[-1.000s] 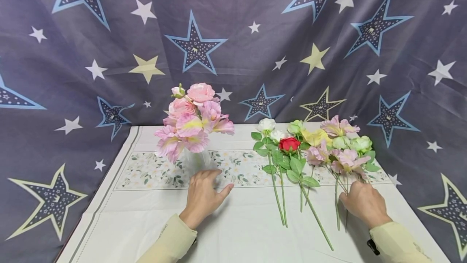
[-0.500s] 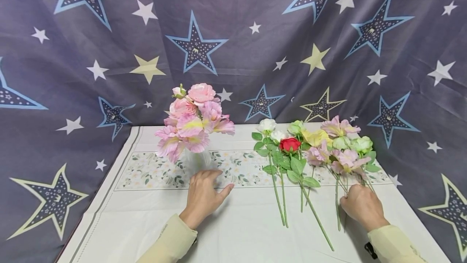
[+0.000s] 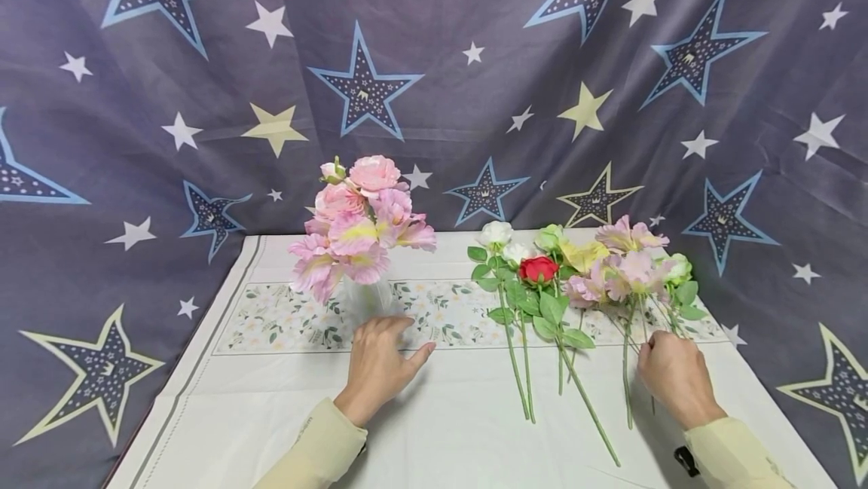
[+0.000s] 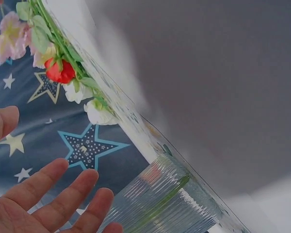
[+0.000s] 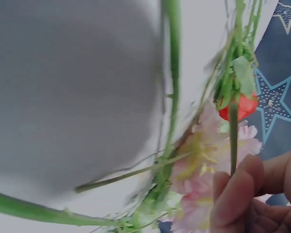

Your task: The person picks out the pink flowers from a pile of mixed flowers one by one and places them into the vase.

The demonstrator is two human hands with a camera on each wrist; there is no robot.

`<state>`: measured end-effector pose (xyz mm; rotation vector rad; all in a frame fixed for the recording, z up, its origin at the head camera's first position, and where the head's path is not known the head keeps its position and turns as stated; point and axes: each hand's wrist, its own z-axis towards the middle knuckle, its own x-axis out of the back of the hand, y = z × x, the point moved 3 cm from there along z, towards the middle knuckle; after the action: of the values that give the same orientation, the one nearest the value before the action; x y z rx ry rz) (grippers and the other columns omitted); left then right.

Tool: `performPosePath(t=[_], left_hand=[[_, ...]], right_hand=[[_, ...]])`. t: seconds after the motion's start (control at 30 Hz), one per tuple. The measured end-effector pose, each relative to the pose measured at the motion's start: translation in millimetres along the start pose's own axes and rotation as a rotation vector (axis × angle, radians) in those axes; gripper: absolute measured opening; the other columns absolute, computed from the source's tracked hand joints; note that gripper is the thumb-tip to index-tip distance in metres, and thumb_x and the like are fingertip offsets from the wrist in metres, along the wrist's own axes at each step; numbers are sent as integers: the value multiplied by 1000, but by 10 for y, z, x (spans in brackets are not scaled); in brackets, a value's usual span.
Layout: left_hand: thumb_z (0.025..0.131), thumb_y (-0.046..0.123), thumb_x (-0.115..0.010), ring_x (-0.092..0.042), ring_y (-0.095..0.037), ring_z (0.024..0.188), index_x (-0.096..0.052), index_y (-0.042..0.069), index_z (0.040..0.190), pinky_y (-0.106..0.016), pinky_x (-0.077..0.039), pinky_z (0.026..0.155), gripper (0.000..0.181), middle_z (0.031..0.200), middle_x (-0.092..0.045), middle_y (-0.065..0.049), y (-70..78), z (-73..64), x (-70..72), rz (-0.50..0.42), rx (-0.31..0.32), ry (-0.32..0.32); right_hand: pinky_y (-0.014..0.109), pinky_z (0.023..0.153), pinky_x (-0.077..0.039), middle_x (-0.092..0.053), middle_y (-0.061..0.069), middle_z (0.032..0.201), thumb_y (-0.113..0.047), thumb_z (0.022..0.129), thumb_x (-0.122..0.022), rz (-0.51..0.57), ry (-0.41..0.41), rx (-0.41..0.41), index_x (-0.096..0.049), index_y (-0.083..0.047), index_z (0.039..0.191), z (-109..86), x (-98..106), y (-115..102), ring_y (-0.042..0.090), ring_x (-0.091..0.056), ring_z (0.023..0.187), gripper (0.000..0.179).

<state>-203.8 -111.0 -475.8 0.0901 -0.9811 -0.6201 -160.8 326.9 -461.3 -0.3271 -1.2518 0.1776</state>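
Pink blooms [image 3: 359,229] top a clear vase [image 4: 160,199]; loose flowers [image 3: 585,255] remain on the tabletop [image 3: 441,421]. The right hand [image 3: 676,380] pinches a stem [image 5: 233,141]; the left hand [image 3: 381,361], outstretched, grips nothing.

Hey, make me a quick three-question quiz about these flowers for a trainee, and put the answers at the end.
1. True or false: the right hand pinches a flower stem.
2. How many red flowers show on the table: A, three; B, one; C, two?
3. Fill in the blank: pink flowers stand in a clear, ribbed ____ near the left hand.

Key: 1, true; 2, B; 3, vase.
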Motion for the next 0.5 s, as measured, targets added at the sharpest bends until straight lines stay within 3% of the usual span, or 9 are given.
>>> performPosePath(t=[0.27,0.5], left_hand=[[77,43,-88,-68,-38,102,-77,5,105,-56,-50,90,49,106,-76,-14,9,2,3,9,-13,8],[78,44,-87,-67,-38,104,-77,6,107,-56,-49,91,49,108,-75,-13,13,-7,5,6,2,-11]], right_hand=[[56,47,-46,-55,7,53,0,90,-63,45,187,87,-55,-7,63,17,97,-223,32,-56,46,28],[52,45,-49,-67,14,63,1,88,-67,112,253,133,-69,1,77,16,128,-420,31,-61,50,12]])
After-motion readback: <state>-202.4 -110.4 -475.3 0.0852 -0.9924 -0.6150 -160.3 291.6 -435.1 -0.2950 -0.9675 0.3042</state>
